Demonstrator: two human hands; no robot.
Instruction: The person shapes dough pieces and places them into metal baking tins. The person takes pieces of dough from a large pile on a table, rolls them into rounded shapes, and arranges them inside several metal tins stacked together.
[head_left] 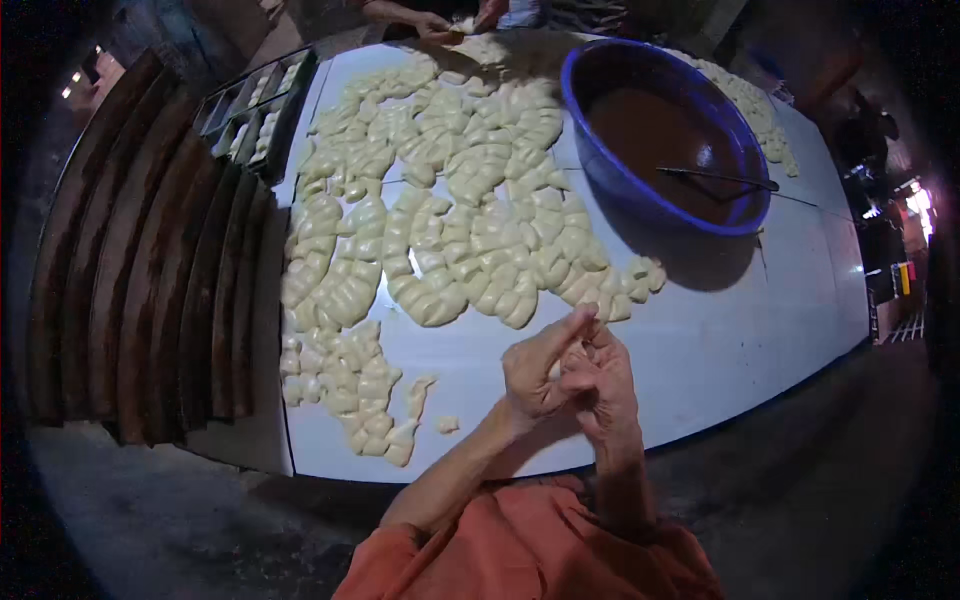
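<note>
My left hand (543, 368) and my right hand (607, 385) meet above the near part of the white table, fingers pressed together. Whatever lies between them is mostly hidden; only a pale bit shows. Just beyond my fingertips begins a wide spread of pale, glossy dough pieces (470, 230), packed side by side. A smaller group of dough pieces (360, 390) lies to the left of my hands. One small loose dough piece (447, 424) sits apart near the front edge.
A blue basin (660, 205) of brown stuff stands at the right, a dark stick (715, 178) resting across it. Long dark trays (150, 280) stand stacked at the left, beside a compartment tray (262, 110) of pale pieces. Another person's hands (455, 25) work at the far edge.
</note>
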